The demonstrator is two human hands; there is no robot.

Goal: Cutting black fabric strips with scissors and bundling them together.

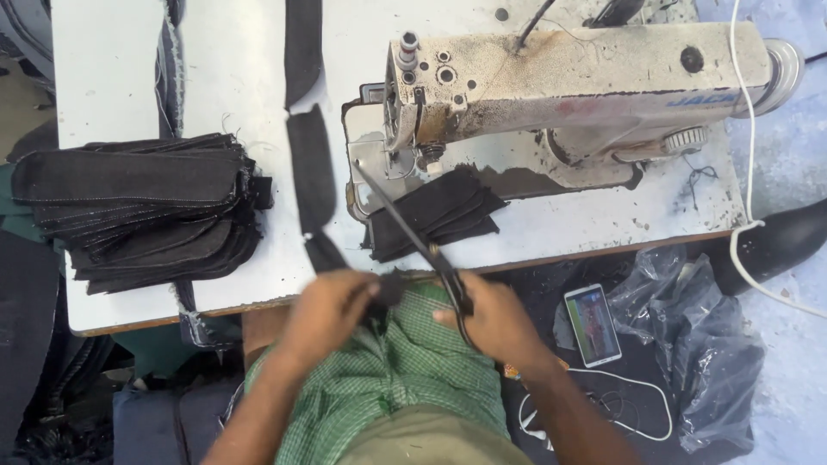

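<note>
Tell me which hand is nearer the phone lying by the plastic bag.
Right. The right hand, gripping scissors, sits just left of the phone. The left hand, pinching dark fabric, is farther left.

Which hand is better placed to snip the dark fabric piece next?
Right, likely. The right hand already grips the scissors, blades angled up-left. The left hand pinches the dark fabric piece beside them.
</note>
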